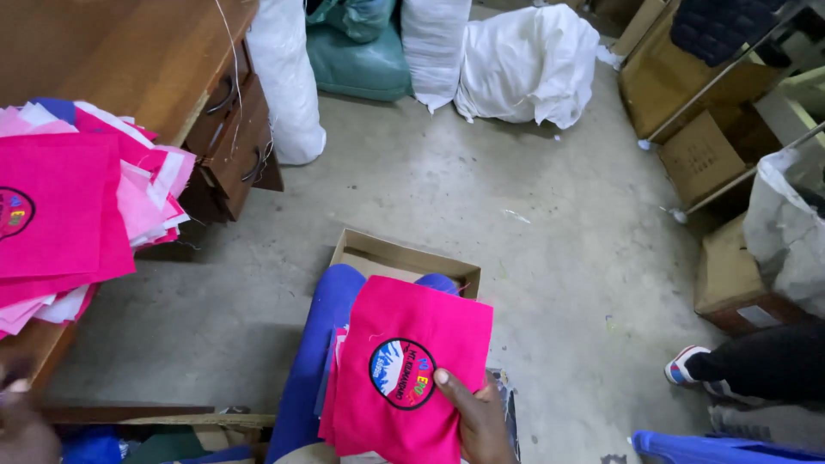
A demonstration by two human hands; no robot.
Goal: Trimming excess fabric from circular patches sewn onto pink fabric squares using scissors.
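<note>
My right hand (477, 421) grips a bright pink fabric square (404, 344) with a round embroidered badge (401, 373), thumb resting beside the badge. More pink squares lie under it on my lap, over my blue trouser leg (318, 344). My left hand (21, 425) shows only partly at the bottom left corner, blurred, near the table edge; what it holds is hidden. A tall pile of pink and white fabric squares (73, 206) sits on the wooden desk (129, 51) at the left.
An open cardboard box (404, 258) lies on the concrete floor beyond my knees. White and green sacks (524, 64) stand at the back. Cardboard boxes (713, 155) and a metal rack are at the right. Another person's shoe and dark trouser leg (748, 365) are at the lower right.
</note>
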